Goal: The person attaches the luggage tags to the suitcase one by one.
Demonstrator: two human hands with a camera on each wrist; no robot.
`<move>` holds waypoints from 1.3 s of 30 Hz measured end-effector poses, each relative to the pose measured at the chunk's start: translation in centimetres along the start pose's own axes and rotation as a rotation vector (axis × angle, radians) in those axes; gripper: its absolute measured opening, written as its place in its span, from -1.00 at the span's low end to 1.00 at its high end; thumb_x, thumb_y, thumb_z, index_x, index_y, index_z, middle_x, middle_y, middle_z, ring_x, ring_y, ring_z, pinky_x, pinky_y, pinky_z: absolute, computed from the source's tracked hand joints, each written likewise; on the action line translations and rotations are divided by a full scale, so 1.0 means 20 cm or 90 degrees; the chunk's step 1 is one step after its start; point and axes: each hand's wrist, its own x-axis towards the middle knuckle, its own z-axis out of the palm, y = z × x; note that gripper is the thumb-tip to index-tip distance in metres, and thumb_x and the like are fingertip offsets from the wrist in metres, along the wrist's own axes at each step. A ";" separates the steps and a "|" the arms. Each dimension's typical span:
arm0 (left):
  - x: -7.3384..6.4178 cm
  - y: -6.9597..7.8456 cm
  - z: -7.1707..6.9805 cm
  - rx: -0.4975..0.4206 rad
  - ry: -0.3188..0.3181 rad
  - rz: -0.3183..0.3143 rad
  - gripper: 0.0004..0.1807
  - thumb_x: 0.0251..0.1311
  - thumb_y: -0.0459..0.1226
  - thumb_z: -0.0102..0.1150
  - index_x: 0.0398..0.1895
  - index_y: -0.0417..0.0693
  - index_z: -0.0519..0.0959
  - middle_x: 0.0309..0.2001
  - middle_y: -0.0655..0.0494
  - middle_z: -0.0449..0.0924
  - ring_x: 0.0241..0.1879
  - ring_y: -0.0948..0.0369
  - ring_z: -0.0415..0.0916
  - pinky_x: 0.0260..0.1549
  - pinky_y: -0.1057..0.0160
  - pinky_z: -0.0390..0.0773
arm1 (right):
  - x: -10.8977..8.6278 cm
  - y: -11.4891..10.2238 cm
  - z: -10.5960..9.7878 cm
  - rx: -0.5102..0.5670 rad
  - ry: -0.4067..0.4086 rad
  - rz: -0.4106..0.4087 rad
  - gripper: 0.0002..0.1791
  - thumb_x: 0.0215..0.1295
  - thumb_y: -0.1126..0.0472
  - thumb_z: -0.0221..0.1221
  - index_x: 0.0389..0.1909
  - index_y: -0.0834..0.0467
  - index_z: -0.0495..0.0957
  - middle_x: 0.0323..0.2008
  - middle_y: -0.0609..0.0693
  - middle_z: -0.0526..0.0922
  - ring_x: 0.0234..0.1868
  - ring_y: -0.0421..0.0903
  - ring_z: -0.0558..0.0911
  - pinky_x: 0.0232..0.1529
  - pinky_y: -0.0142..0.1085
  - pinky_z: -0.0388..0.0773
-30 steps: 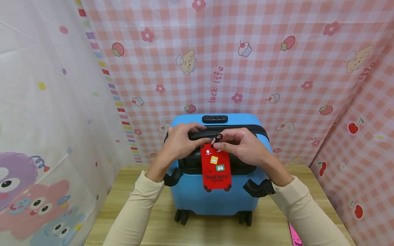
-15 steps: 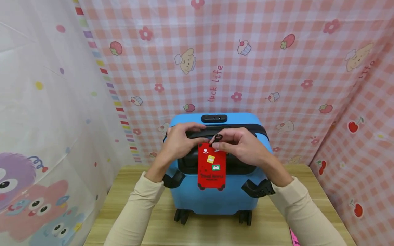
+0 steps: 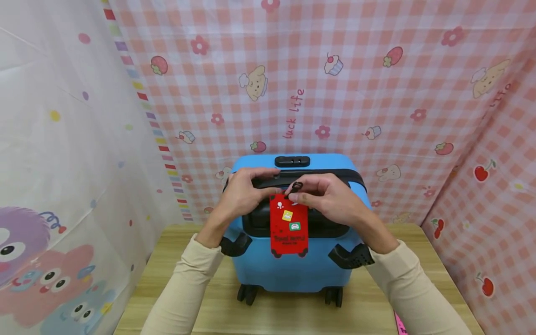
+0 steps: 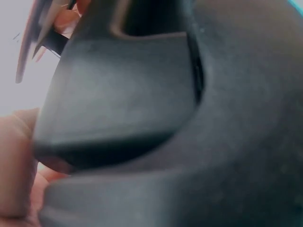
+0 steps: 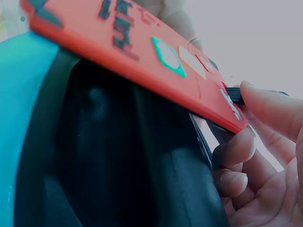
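Observation:
A red luggage tag (image 3: pixel 289 232) with printed stickers hangs in front of a blue suitcase (image 3: pixel 293 270). My right hand (image 3: pixel 335 200) pinches the tag's black strap (image 3: pixel 296 187) between thumb and fingers, at the tag's upper end. My left hand (image 3: pixel 242 193) is at the suitcase's black handle (image 4: pixel 118 90), fingers on the far side and thumb on the near side. The left thumb tip lies by the tag's top left corner. In the right wrist view the tag slants across the black handle recess. How the strap runs behind the tag is hidden.
The suitcase stands on black wheels on a wooden table (image 3: pixel 159 284). A pink tag (image 3: pixel 399 323) lies partly under the right forearm at the front right. Behind is a checked cloth (image 3: pixel 356 93), with a white printed cloth (image 3: pixel 83 163) to the left.
The red tag has shifted slightly left over the second, with the right hand still on its strap. The left index finger has straightened a little along the handle, and the thumb has drawn slightly left.

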 end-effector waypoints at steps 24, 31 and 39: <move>0.00 0.00 -0.02 -0.133 0.037 0.001 -0.62 0.35 -0.23 0.20 0.21 -0.02 0.56 0.01 0.04 0.70 0.02 0.12 0.56 0.15 0.03 0.47 | 0.00 -0.01 0.01 -0.026 0.030 0.029 -0.79 0.41 0.21 0.18 -0.02 0.17 0.64 -0.15 0.09 0.65 -0.25 0.02 0.61 -0.18 -0.18 0.66; 0.02 -0.01 -0.02 -0.129 0.039 0.032 -0.74 0.33 -0.28 0.22 0.05 -0.05 0.64 -0.08 0.04 0.72 -0.12 0.15 0.62 0.02 0.10 0.57 | 0.00 -0.01 0.02 -0.019 0.028 0.033 -0.79 0.42 0.23 0.17 -0.02 0.19 0.63 -0.09 0.11 0.64 -0.22 0.02 0.62 -0.14 -0.20 0.66; 0.02 -0.01 -0.01 -0.111 0.050 0.052 -0.78 0.32 -0.33 0.22 -0.01 -0.11 0.66 -0.11 0.02 0.73 -0.15 0.16 0.65 0.01 0.13 0.60 | 0.00 -0.01 0.02 -0.029 0.033 0.034 -0.79 0.46 0.23 0.12 -0.01 0.18 0.63 -0.31 0.10 0.55 -0.35 -0.02 0.54 -0.28 -0.25 0.59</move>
